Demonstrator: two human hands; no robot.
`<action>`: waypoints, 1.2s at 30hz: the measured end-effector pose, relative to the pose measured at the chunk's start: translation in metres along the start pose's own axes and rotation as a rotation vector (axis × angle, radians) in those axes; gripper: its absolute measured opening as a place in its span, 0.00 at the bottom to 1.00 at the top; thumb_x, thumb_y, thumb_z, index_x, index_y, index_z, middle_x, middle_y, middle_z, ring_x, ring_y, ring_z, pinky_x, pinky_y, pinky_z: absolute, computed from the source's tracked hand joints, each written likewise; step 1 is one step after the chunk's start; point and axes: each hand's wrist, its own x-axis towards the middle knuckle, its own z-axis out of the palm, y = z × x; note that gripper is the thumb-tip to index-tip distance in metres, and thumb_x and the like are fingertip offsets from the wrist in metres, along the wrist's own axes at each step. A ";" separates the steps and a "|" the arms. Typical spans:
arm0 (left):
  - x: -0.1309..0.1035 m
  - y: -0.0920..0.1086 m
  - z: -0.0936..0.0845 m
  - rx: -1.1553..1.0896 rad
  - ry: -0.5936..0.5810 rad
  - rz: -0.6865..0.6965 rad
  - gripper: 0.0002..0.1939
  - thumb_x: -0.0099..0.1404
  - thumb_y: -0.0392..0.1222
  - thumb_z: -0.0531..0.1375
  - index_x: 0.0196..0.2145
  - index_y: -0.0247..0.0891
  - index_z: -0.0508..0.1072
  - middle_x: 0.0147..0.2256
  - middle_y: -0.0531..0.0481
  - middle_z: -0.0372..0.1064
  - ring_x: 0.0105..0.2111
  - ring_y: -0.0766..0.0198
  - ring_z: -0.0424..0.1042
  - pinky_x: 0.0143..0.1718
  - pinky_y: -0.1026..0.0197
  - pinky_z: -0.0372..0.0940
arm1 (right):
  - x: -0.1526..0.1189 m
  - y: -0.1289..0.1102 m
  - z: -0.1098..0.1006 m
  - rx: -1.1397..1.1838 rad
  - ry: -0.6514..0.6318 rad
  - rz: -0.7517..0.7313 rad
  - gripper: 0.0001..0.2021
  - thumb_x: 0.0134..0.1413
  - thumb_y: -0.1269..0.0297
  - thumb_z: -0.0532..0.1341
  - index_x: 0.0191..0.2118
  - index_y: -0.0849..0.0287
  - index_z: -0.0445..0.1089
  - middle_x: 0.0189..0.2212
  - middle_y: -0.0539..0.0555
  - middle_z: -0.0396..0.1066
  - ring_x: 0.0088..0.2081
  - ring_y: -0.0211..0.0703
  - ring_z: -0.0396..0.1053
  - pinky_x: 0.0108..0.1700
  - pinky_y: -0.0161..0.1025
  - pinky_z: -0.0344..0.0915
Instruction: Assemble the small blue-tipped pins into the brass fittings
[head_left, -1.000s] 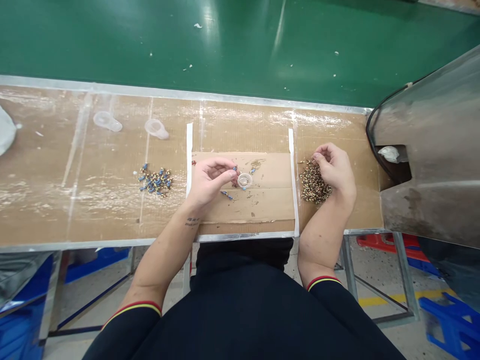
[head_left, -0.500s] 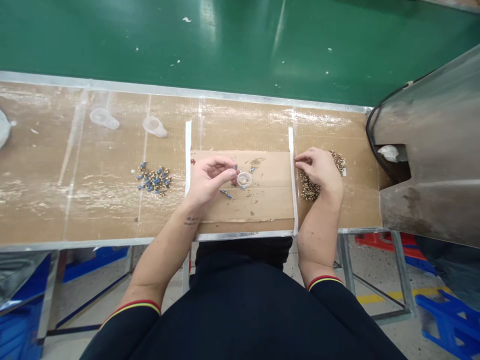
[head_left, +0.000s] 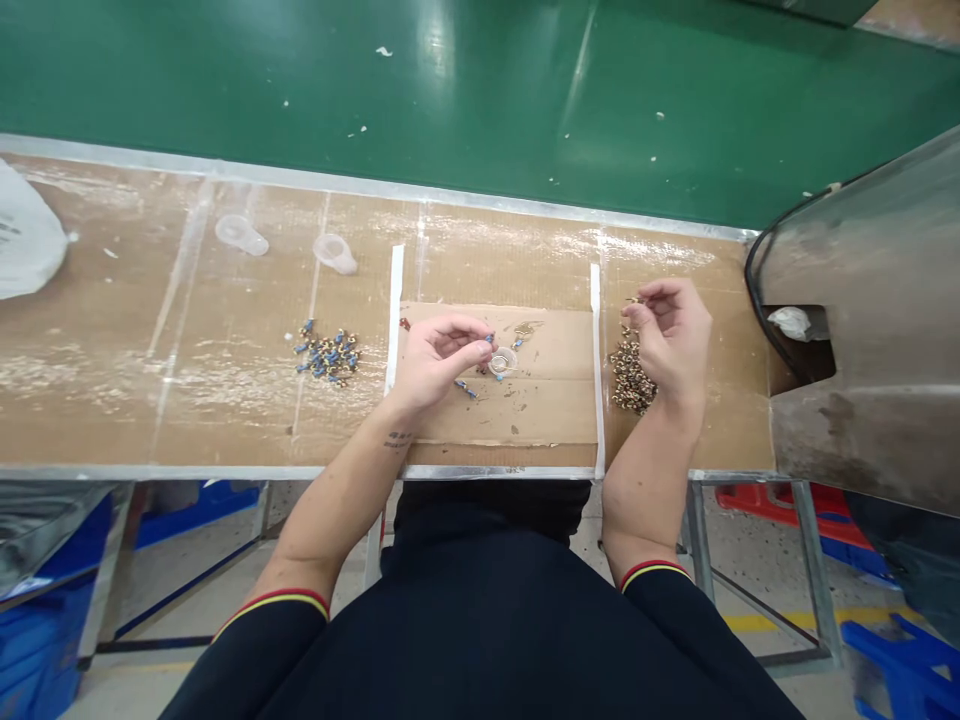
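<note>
Two pinches: left hand [head_left: 442,362] on blue piece [head_left: 490,338], right hand [head_left: 672,335] on thin brassy bit [head_left: 634,300].

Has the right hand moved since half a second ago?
Yes: the right hand has moved rightward, its fingertips now farther from the right-hand white strip they were close beside.

Far left of the cardboard sheet [head_left: 555,415], a white object [head_left: 28,235] is cropped by the frame's edge, its markings blurred. Right of the sheet, the right hand [head_left: 671,335] hides part of a brass-coloured pile [head_left: 632,380], its pinched tiny item [head_left: 635,300] too small to identify. Over the sheet, the left hand [head_left: 442,360] partly covers a blue piece [head_left: 490,338].
</note>
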 end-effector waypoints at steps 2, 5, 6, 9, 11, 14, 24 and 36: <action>-0.001 -0.002 0.001 0.001 -0.012 -0.007 0.14 0.54 0.48 0.76 0.33 0.37 0.82 0.28 0.50 0.80 0.25 0.68 0.78 0.28 0.66 0.76 | -0.004 -0.016 0.013 0.117 0.043 -0.101 0.04 0.60 0.64 0.65 0.40 0.53 0.70 0.34 0.48 0.71 0.32 0.38 0.73 0.34 0.39 0.73; -0.003 -0.003 0.001 0.019 -0.038 -0.009 0.16 0.58 0.51 0.74 0.36 0.37 0.83 0.29 0.49 0.80 0.27 0.67 0.79 0.29 0.65 0.76 | -0.010 -0.040 0.032 0.185 0.034 -0.230 0.02 0.60 0.65 0.68 0.37 0.52 0.74 0.36 0.49 0.73 0.34 0.39 0.74 0.34 0.40 0.75; -0.004 -0.003 0.002 0.028 -0.045 -0.011 0.16 0.59 0.52 0.74 0.37 0.37 0.83 0.29 0.48 0.80 0.27 0.66 0.80 0.30 0.65 0.77 | -0.013 -0.047 0.038 0.190 0.027 -0.256 0.03 0.59 0.67 0.68 0.37 0.52 0.76 0.36 0.49 0.74 0.35 0.39 0.75 0.34 0.40 0.76; -0.006 0.001 0.004 0.067 -0.052 -0.032 0.17 0.60 0.54 0.73 0.37 0.36 0.83 0.30 0.47 0.81 0.28 0.65 0.80 0.32 0.63 0.77 | -0.018 -0.061 0.048 0.208 0.004 -0.285 0.05 0.58 0.69 0.69 0.37 0.49 0.79 0.38 0.50 0.78 0.38 0.41 0.78 0.38 0.42 0.79; -0.007 0.005 0.006 0.090 -0.052 -0.052 0.18 0.60 0.54 0.73 0.37 0.36 0.83 0.30 0.47 0.81 0.29 0.64 0.80 0.32 0.62 0.77 | -0.021 -0.065 0.051 0.240 -0.010 -0.282 0.06 0.58 0.69 0.70 0.38 0.48 0.81 0.39 0.50 0.79 0.40 0.42 0.79 0.40 0.43 0.80; -0.008 0.009 0.009 0.085 -0.061 -0.066 0.17 0.59 0.53 0.74 0.36 0.36 0.83 0.30 0.46 0.81 0.29 0.62 0.81 0.34 0.60 0.79 | -0.024 -0.068 0.053 0.301 -0.030 -0.265 0.08 0.58 0.70 0.70 0.39 0.47 0.82 0.41 0.50 0.81 0.40 0.43 0.81 0.42 0.44 0.81; -0.009 0.007 0.010 0.095 -0.082 -0.066 0.18 0.57 0.54 0.75 0.33 0.36 0.82 0.29 0.46 0.81 0.29 0.63 0.81 0.33 0.61 0.78 | -0.030 -0.076 0.059 0.635 -0.147 -0.149 0.04 0.59 0.69 0.70 0.36 0.52 0.80 0.35 0.49 0.78 0.35 0.39 0.81 0.36 0.37 0.82; -0.015 0.002 0.014 0.183 -0.018 0.095 0.13 0.60 0.51 0.74 0.33 0.38 0.82 0.31 0.47 0.82 0.31 0.64 0.81 0.34 0.63 0.76 | -0.040 -0.082 0.076 0.627 -0.080 -0.047 0.10 0.54 0.58 0.74 0.31 0.52 0.73 0.29 0.47 0.79 0.35 0.43 0.81 0.39 0.43 0.81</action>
